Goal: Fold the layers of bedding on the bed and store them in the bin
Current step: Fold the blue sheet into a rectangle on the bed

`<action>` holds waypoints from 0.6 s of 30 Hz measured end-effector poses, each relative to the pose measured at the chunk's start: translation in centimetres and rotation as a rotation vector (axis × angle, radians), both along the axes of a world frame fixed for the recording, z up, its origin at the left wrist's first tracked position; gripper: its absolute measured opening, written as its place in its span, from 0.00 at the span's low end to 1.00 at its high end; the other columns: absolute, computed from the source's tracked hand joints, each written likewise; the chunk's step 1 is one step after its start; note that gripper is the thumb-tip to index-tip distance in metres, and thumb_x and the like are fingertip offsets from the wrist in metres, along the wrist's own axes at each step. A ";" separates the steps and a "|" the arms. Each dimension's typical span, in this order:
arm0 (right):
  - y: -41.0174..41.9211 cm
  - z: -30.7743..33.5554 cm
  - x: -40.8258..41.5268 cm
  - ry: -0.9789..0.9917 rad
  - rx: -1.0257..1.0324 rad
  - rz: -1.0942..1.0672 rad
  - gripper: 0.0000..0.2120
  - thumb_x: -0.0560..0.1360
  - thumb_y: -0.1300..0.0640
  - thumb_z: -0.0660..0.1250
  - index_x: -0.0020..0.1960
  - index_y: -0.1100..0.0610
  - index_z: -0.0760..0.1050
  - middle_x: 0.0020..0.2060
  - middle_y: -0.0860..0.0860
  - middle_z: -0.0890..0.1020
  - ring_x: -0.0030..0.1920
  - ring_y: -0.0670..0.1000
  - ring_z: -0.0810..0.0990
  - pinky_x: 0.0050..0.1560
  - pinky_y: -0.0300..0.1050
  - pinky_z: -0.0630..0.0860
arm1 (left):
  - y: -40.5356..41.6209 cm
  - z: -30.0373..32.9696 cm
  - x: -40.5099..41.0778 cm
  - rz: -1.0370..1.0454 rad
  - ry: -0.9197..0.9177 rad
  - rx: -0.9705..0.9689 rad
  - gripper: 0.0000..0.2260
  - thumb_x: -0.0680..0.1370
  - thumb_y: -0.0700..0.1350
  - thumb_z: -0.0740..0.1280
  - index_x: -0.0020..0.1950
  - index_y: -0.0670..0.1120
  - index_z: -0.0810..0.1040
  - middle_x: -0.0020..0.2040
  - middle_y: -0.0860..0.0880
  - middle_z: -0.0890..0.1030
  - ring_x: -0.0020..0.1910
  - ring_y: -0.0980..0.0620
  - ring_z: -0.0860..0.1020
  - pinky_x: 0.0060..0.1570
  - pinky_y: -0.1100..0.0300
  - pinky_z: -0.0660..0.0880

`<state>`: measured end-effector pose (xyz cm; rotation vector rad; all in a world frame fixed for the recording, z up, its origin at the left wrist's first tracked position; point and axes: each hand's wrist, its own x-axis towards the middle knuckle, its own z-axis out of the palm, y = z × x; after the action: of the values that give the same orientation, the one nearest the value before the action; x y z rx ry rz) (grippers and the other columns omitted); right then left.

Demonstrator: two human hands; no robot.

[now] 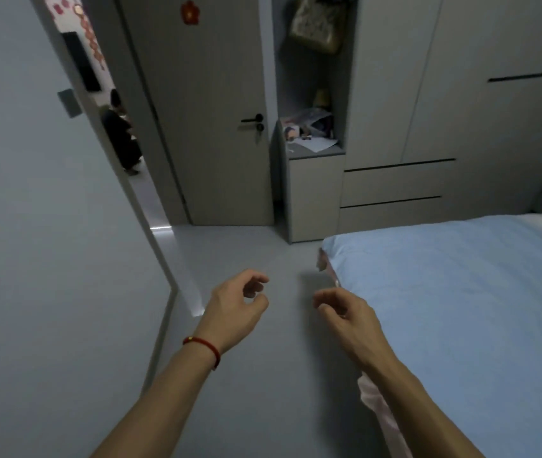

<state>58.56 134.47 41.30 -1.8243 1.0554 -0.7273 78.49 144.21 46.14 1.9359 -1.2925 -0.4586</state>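
A light blue blanket (454, 292) lies spread flat over the bed on the right. A pink layer (375, 401) peeks out under its near edge and at the corner. My left hand (239, 305), with a red string bracelet at the wrist, hovers over the grey floor with loosely curled fingers and holds nothing. My right hand (345, 312) hangs beside the bed's corner, fingers loosely curled, also holding nothing and touching no bedding. No bin is in view.
A grey wall (48, 226) stands close on the left. Ahead an open door (203, 127) shows a person in dark clothes in the room beyond. A wardrobe (428, 127) and a cluttered side cabinet (312, 180) line the far wall. Grey floor (246, 252) lies between wall and bed.
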 end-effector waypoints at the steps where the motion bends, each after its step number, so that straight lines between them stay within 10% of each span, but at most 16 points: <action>1: -2.6 -0.2 -1.0 0.011 0.017 -0.034 0.09 0.80 0.58 0.67 0.54 0.46 0.82 0.48 0.39 0.84 0.49 0.35 0.81 0.53 0.32 0.76 | -3.1 0.1 -0.4 -0.017 -0.004 0.017 0.11 0.78 0.42 0.69 0.58 0.52 0.81 0.52 0.56 0.82 0.53 0.59 0.79 0.51 0.72 0.74; 18: -38.3 -5.3 8.8 0.074 0.175 -0.374 0.07 0.82 0.55 0.66 0.56 0.47 0.81 0.51 0.42 0.85 0.52 0.43 0.83 0.59 0.44 0.82 | -45.5 -6.6 10.4 -0.383 0.096 0.171 0.11 0.79 0.42 0.67 0.59 0.54 0.78 0.52 0.57 0.79 0.51 0.62 0.77 0.44 0.76 0.71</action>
<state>67.37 96.21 35.96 -1.5313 1.4848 -0.7617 88.94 98.69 39.56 1.7757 -1.6099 -0.8670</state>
